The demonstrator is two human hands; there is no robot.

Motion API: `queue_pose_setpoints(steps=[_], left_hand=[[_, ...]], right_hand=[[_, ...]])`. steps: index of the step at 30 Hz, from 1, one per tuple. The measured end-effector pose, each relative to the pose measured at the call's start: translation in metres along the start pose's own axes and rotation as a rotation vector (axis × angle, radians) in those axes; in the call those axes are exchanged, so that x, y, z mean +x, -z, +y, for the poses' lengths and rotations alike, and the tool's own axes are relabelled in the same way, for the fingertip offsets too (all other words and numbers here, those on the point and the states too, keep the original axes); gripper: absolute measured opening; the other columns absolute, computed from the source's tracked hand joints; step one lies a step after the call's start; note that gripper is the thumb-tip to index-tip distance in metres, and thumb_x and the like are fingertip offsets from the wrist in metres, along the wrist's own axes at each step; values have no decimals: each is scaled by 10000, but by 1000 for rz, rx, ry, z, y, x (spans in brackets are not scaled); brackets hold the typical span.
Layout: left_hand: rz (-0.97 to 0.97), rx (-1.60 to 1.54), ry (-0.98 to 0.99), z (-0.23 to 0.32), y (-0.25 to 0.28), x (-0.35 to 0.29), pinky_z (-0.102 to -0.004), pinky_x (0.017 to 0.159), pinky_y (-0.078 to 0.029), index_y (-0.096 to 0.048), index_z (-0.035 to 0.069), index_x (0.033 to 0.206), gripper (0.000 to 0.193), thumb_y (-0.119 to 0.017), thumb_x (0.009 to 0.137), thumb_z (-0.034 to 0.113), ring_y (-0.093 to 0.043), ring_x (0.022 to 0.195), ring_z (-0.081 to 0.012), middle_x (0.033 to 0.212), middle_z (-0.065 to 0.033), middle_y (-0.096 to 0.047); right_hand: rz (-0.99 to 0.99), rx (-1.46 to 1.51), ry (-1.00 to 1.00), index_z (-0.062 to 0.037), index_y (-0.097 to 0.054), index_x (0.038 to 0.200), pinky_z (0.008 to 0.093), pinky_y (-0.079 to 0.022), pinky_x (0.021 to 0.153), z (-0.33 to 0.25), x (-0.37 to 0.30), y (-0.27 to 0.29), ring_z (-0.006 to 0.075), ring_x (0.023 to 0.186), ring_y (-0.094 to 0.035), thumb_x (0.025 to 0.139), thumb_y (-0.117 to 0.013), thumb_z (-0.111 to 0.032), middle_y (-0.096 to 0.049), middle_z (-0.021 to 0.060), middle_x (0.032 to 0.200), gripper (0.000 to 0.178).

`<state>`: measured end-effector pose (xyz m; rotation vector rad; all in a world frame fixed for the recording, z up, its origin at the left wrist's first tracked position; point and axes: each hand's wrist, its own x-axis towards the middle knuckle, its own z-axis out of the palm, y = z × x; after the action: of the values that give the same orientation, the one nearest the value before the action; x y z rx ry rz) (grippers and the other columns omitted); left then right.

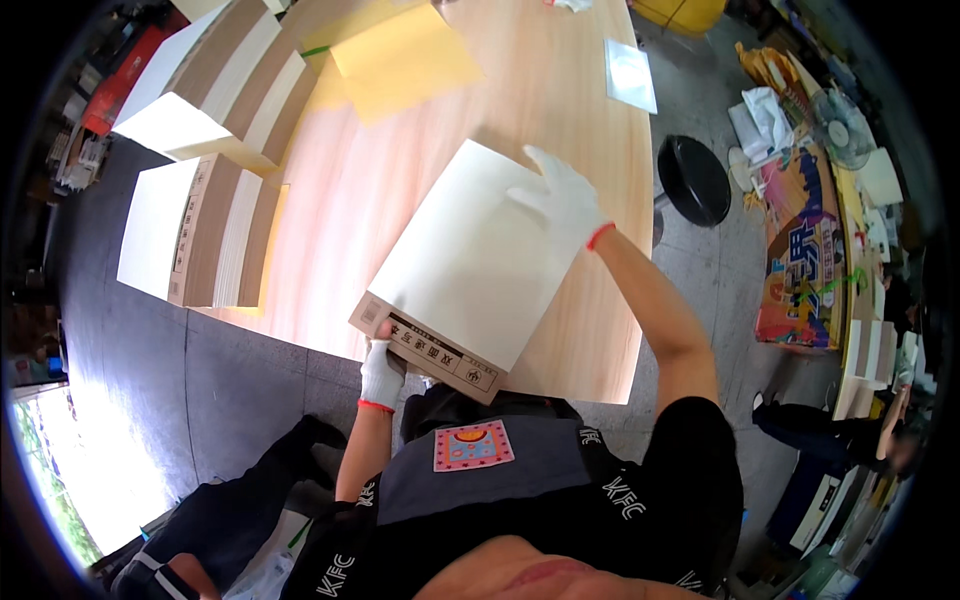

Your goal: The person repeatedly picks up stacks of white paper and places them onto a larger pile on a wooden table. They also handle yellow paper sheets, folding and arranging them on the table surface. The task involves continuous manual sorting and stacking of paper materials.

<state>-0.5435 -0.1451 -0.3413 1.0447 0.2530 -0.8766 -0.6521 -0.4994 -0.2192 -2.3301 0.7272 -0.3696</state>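
Note:
A flat cream-coloured cardboard box with a brown printed side lies tilted over the near edge of a light wooden table. My left hand, in a white glove, grips the box's near brown edge from below. My right hand, also gloved in white, presses on the box's far right corner with its fingers spread. Both forearms are bare.
Two stacks of similar cream and brown boxes stand at the table's left. A yellow sheet and a white sheet lie at the far end. A black round stool, a fan and a colourful carton are to the right.

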Motion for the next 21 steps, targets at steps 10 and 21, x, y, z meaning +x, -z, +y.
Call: queue_pose_setpoints(steps=[10,21], left_hand=[[-171,254,-247,61,-64,-23,-334,827,-527,-421,73,1290,635,-718,740,-39,-602,1012,-205,1140,-93,-590],[-655,475,-421,171,-29,-61,-396,953,-430,-489,-8,1245,649,-791,743,270,-565,1099,-266,1126,-136,-606]], right_hand=[[-430,166,-376,-73,-513,1319,335,-400,985,62,30,1,249,1169,-529,709,-711,-531,-574,105,1269,788],[-57,-181,479,-60,-548,1210,355,-405,956,123,-139,-2,219,1078,-545,852,-633,-170,-600,99,1152,384]])
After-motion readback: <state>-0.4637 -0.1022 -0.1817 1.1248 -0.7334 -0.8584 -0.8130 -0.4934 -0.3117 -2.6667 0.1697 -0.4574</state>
